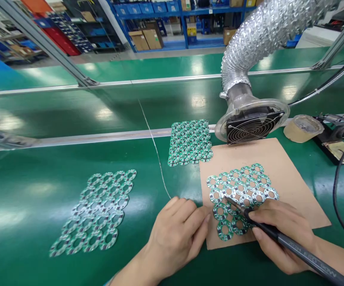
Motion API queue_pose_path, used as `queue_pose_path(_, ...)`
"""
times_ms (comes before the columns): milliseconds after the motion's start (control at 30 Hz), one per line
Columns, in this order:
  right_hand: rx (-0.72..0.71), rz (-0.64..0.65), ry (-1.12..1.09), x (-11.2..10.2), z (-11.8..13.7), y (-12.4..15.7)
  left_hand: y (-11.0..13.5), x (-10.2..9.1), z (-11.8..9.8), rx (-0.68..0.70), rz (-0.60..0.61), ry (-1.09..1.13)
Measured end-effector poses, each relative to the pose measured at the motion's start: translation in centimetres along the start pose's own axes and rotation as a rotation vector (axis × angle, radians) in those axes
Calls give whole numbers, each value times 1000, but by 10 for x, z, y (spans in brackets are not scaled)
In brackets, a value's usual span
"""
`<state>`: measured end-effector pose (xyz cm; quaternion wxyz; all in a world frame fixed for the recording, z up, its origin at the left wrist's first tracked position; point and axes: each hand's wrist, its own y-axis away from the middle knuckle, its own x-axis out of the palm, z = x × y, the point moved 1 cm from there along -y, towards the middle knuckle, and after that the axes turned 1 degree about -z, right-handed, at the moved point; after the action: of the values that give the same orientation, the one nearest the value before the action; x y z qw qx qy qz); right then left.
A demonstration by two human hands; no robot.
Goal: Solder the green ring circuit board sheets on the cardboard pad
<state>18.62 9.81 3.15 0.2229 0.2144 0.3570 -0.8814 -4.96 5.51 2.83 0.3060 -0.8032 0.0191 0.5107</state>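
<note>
My right hand grips a black soldering iron, its tip touching or just above a panel of ring-shaped green circuit boards. This panel lies on a brown cardboard sheet. My left hand is closed at the sheet's left edge, with a thin solder wire running down into it from behind. Its fingertips and the wire's free end are hidden. Left of that hand lies a second ring-board panel; a stack of such panels sits behind the sheet's left corner.
A fume extractor fan on a silver flexible duct hangs low over the sheet's back edge. To its right are a tape roll and an iron stand. A black cable curves down the right side of the green bench.
</note>
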Motion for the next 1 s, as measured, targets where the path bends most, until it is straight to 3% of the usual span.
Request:
queue_pose_path(567,-33,-13,-15,-6,4,-5,-2,5,0,36,9,-16)
queue_pose_path(800,41,-67,-40,-21,-6,4,-7,10,-9,65,-18,-10)
queue_pose_path(1000,42,-47,-72,-19,-7,2,-11,13,-11,87,28,-23)
